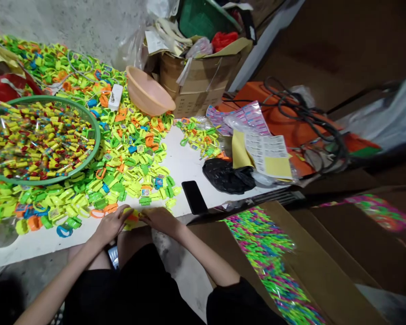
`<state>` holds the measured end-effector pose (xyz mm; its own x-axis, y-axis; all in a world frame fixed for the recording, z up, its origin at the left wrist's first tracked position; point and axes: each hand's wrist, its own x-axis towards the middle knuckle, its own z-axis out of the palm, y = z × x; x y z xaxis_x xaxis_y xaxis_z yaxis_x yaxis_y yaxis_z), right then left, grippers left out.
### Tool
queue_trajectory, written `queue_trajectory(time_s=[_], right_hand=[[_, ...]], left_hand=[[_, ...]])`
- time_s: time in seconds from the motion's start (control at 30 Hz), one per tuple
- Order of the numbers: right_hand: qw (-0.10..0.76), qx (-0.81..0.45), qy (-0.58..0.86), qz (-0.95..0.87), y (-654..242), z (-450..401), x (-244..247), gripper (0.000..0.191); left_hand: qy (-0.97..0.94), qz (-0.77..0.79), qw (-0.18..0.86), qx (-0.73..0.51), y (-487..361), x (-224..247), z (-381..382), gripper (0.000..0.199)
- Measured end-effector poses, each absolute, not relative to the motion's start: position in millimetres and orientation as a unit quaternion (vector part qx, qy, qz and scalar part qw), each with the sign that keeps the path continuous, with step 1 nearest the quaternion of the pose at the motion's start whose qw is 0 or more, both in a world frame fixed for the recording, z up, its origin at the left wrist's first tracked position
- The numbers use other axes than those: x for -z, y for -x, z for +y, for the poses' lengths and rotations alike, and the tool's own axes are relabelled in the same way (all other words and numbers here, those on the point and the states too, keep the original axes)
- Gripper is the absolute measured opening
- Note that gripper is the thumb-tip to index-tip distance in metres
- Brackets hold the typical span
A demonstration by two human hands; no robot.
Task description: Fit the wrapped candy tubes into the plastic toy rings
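At the front edge of the white table, my left hand (pixel 112 223) and my right hand (pixel 159 220) are close together. Both have their fingers closed on a small yellow and orange plastic piece (pixel 132 217) between them, partly covered by the fingers. Right behind the hands, a wide spread of green, yellow, orange and blue toy watches (pixel 125 167) covers the table. A green round basket (pixel 96 135) full of small yellow and red wrapped pieces stands on the left among the watches.
A black phone (pixel 194 197) lies right of my hands, near a black plastic bag (pixel 228 176) and sticker sheets (pixel 269 153). Farther back are a pink bowl (pixel 149 92) and a cardboard box (pixel 198 83). Open boxes (pixel 311 253) with colourful packs stand at the right.
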<state>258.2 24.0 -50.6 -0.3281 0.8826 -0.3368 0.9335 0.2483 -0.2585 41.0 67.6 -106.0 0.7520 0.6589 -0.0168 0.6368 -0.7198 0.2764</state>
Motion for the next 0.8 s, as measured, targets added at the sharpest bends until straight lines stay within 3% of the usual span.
queue_trajectory(time_s=[0.17,0.27,0.37,0.43,0.6,0.7,0.8], right_hand=[[0.072,0.242,-0.671,0.697,-308,42,36,0.033],[0.05,0.162,-0.76,0.628,-359,54,20,0.045],[-0.086,-0.003,-0.875,0.475,-404,58,11,0.049],[-0.156,-0.028,-0.895,0.418,-416,57,13,0.046],[-0.179,0.201,-0.778,0.567,-371,40,38,0.029],[-0.217,0.355,-0.615,0.67,-322,24,47,0.039],[-0.263,0.425,-0.536,0.681,-283,10,45,0.045]], left_hand=[[-0.922,0.332,0.158,-0.119,-33,113,68,0.041],[-0.889,0.391,0.198,-0.133,-27,112,70,0.04],[-0.854,0.45,0.228,-0.128,-21,112,72,0.04],[-0.846,0.456,0.244,-0.127,-20,111,72,0.039],[-0.841,0.429,0.299,-0.134,-38,97,67,0.035],[-0.818,0.425,0.348,-0.171,-52,79,59,0.043],[-0.793,0.417,0.387,-0.216,-61,62,51,0.053]])
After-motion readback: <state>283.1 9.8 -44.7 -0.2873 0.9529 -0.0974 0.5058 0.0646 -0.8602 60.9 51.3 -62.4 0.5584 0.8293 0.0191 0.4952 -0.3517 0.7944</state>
